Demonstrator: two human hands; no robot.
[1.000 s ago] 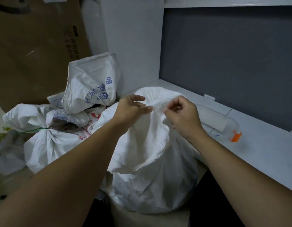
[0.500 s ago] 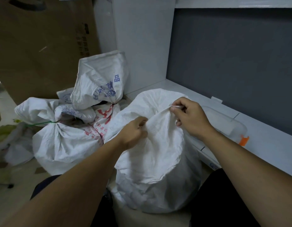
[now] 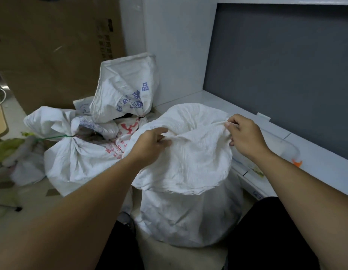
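Observation:
A large white woven sack (image 3: 188,211) stands on the floor between my legs, its top folded over outward. My left hand (image 3: 149,145) pinches the sack's rim on the left side. My right hand (image 3: 245,137) pinches the rim on the right side, pulling the fabric taut between both hands. The mouth of the sack is spread wide; what lies inside is hidden by the folded fabric.
Tied white sacks with red and blue print (image 3: 77,152) (image 3: 126,92) lie piled to the left. A white ledge (image 3: 315,172) runs along the right under a grey wall, bearing a clear plastic container with an orange clip (image 3: 286,151). Cardboard (image 3: 52,45) stands behind.
My hands have drawn apart, left hand to the left and right hand to the right, stretching the sack's rim wider. The view has shifted slightly left.

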